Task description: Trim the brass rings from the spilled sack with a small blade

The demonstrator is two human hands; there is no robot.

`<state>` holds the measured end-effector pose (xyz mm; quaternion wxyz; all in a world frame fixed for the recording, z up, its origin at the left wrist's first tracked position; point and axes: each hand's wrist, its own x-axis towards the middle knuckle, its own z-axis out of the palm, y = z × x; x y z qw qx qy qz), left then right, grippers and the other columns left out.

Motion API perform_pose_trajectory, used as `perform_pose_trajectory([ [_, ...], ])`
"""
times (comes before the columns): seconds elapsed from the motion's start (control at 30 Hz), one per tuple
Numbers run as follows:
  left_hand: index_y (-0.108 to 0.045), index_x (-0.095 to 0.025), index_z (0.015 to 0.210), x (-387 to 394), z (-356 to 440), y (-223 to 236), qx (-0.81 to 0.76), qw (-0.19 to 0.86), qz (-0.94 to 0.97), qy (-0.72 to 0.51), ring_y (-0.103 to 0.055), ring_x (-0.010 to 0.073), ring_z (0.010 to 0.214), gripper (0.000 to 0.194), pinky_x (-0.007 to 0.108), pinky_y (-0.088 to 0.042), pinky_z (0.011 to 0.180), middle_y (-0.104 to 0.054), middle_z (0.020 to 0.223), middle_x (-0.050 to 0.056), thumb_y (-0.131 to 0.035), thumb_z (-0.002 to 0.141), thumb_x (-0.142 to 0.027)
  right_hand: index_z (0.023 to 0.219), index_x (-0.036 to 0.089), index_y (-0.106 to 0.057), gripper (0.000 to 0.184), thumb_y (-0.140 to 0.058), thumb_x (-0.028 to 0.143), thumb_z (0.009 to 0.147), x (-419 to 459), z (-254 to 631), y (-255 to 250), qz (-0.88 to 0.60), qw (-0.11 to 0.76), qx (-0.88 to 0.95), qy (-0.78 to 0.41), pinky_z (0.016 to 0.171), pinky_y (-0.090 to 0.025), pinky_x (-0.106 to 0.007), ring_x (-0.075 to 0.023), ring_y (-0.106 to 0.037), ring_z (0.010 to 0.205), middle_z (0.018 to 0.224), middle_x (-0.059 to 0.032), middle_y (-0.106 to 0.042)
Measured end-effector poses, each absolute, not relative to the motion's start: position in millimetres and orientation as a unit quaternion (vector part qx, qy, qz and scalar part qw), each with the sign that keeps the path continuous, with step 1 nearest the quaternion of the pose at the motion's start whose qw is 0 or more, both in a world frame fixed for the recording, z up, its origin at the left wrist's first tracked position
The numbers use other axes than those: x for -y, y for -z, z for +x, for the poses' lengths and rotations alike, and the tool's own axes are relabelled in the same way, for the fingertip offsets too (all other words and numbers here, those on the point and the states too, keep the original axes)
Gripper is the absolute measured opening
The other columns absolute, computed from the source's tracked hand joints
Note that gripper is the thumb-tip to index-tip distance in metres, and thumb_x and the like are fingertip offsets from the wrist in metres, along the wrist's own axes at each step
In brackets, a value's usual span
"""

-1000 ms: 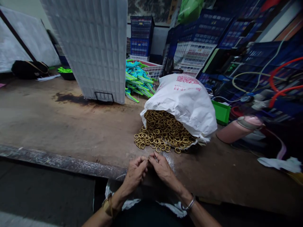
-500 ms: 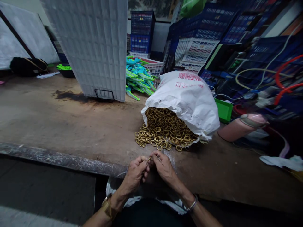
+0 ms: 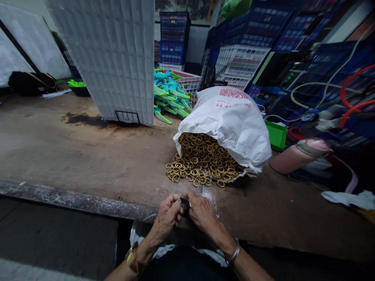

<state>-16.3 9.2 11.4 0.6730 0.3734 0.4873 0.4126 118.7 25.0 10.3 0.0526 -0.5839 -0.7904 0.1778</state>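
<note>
At the table's front edge, my left hand (image 3: pixel 167 212) is closed in a pinch on a brass-coloured ring (image 3: pixel 183 196), mostly hidden by the fingertips. My right hand (image 3: pixel 203 210) is closed round a small knife; its dark, pointed blade (image 3: pixel 185 202) reaches toward the left fingertips, and its handle is covered by the fingers. Just beyond both hands, many loose brass-coloured rings (image 3: pixel 195 171) spill from the mouth of a white woven sack (image 3: pixel 231 117) lying on its side.
A tall whitish ribbed panel (image 3: pixel 117 62) stands on the wooden table (image 3: pixel 111 156). Behind it are blue-green hanger-like pieces (image 3: pixel 170 95) and stacked crates (image 3: pixel 174 35). A pink bottle (image 3: pixel 299 156) leans at the right, near a green tray (image 3: pixel 276 134) and hoses.
The right hand has turned slightly, bringing the dark blade into sight between the hands. The left hand keeps its pinch in nearly the same place. The view has shifted slightly.
</note>
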Motion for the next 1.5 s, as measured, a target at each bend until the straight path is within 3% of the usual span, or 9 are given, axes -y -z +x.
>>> perform_pose_trajectory([
  [0.2,-0.049,-0.017,0.076,-3,-19,-11,-0.403,0.752,0.300,-0.428,-0.036,0.0026,0.037,0.028,0.014,-0.027,0.034,-0.048,0.055,-0.007,-0.059,0.073,-0.042,0.091,0.016,-0.052,0.027,-0.038,0.004,0.072,-51,129,-5,-0.678,0.055,0.727,-0.097,0.054,-0.026,-0.026,-0.0162,-0.057,0.066,0.077,-0.0069,-0.065],
  [0.4,-0.050,-0.014,0.074,-6,-20,-12,-0.371,0.788,0.212,-0.443,-0.046,0.0049,0.047,0.027,0.015,-0.031,0.036,-0.059,0.075,0.003,-0.061,0.072,-0.039,0.105,0.018,-0.047,0.032,-0.046,0.011,0.074,-83,139,-17,-0.701,0.096,0.707,-0.022,0.058,-0.029,-0.025,-0.0176,-0.059,0.071,0.082,-0.0057,-0.064],
  [0.5,-0.050,-0.015,0.073,-8,-22,-14,-0.370,0.790,0.200,-0.446,-0.048,0.0064,0.048,0.025,0.016,-0.032,0.036,-0.061,0.075,0.004,-0.062,0.072,-0.037,0.100,0.019,-0.049,0.022,-0.047,0.018,0.078,-91,137,-17,-0.686,0.071,0.724,-0.026,0.056,-0.028,-0.025,-0.0173,-0.059,0.070,0.083,-0.0055,-0.064],
  [0.67,-0.053,-0.017,0.084,-11,-28,-14,-0.331,0.820,0.155,-0.441,-0.050,0.0077,0.049,0.020,0.016,-0.032,0.038,-0.057,0.068,0.000,-0.061,0.072,-0.031,0.090,0.020,-0.052,0.017,-0.044,0.012,0.077,-91,139,-11,-0.682,0.085,0.725,-0.033,0.057,-0.028,-0.024,-0.0157,-0.058,0.072,0.083,-0.0044,-0.064],
  [0.77,-0.054,-0.015,0.075,-13,-28,-12,-0.323,0.832,0.118,-0.436,-0.051,0.0071,0.052,0.020,0.015,-0.033,0.040,-0.055,0.066,0.000,-0.061,0.072,-0.034,0.086,0.020,-0.054,0.018,-0.045,0.010,0.075,-84,142,-10,-0.663,0.103,0.740,-0.054,0.058,-0.028,-0.023,-0.0145,-0.057,0.071,0.081,-0.0037,-0.063],
  [0.97,-0.049,-0.016,0.066,-22,-19,-13,-0.371,0.800,0.149,-0.447,-0.051,0.0071,0.052,0.026,0.014,-0.034,0.039,-0.055,0.065,-0.001,-0.069,0.065,-0.033,0.085,0.019,-0.058,0.019,-0.041,0.014,0.078,-69,149,-4,-0.622,0.158,0.758,-0.115,0.056,-0.031,-0.021,-0.0137,-0.054,0.061,0.068,-0.0015,-0.061],
  [1.1,-0.047,-0.017,0.068,-30,-13,-13,-0.426,0.743,0.235,-0.460,-0.044,0.0045,0.043,0.030,0.013,-0.030,0.035,-0.050,0.057,-0.006,-0.068,0.063,-0.038,0.092,0.019,-0.059,0.030,-0.040,0.006,0.071,-61,150,0,-0.600,0.176,0.763,-0.162,0.065,-0.037,-0.022,-0.0151,-0.057,0.073,0.081,-0.0043,-0.065],
  [1.27,-0.050,-0.018,0.084,-40,-8,-11,-0.491,0.673,0.320,-0.452,-0.039,0.0044,0.037,0.033,0.014,-0.028,0.033,-0.046,0.051,-0.009,-0.061,0.067,-0.044,0.105,0.018,-0.055,0.036,-0.039,0.008,0.074,-58,148,3,-0.571,0.220,0.754,-0.238,0.076,-0.041,-0.026,-0.0170,-0.058,0.087,0.098,-0.0069,-0.064],
  [1.5,-0.053,-0.017,0.083,-41,-5,-11,-0.506,0.625,0.400,-0.439,-0.036,0.0055,0.035,0.031,0.015,-0.028,0.034,-0.042,0.045,-0.010,-0.057,0.071,-0.046,0.091,0.018,-0.055,0.019,-0.041,0.021,0.077,-53,140,-8,-0.550,0.345,0.694,-0.311,0.065,-0.041,-0.024,-0.0134,-0.054,0.070,0.079,-0.0009,-0.060],
])
